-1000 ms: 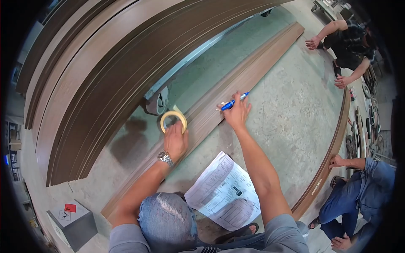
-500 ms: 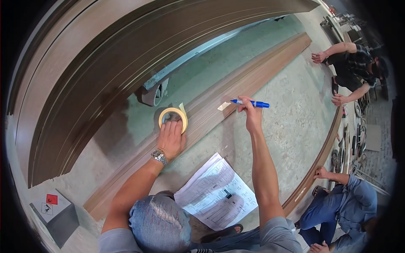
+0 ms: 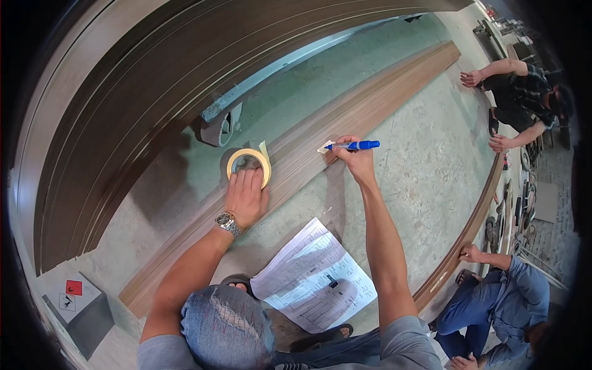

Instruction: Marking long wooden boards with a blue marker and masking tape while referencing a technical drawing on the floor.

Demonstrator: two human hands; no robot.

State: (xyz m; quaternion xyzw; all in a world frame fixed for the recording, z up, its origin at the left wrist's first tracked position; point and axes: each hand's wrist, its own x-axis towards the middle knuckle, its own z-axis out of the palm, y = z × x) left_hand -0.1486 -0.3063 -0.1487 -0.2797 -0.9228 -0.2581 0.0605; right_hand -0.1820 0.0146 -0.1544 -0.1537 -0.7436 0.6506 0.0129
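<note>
My right hand (image 3: 356, 159) grips a blue marker pen (image 3: 364, 145), its tip down at a small piece of cream masking tape (image 3: 324, 148) stuck on the wooden boards (image 3: 290, 157). The boards are long, brown and laid side by side on the floor. Fingers of my left hand (image 3: 245, 198) close on the near rim of a roll of masking tape (image 3: 265, 161), which stands over the boards' far edge with a loose tape end sticking up. On that wrist is a metal watch (image 3: 227, 222). Printed paper sheets (image 3: 314, 277) lie between my forearms.
Large dark brown panels (image 3: 123, 117) lean at the far left, above a pale blue beam (image 3: 271, 74). A grey box (image 3: 80, 314) with red label sits at lower left. Two people crouch at right, one person's hand (image 3: 471, 253) on another long board (image 3: 453, 268).
My right hand has moved left and slightly up, bringing the marker tip down to the tape piece. My left hand still holds the tape roll. The view has shifted a little.
</note>
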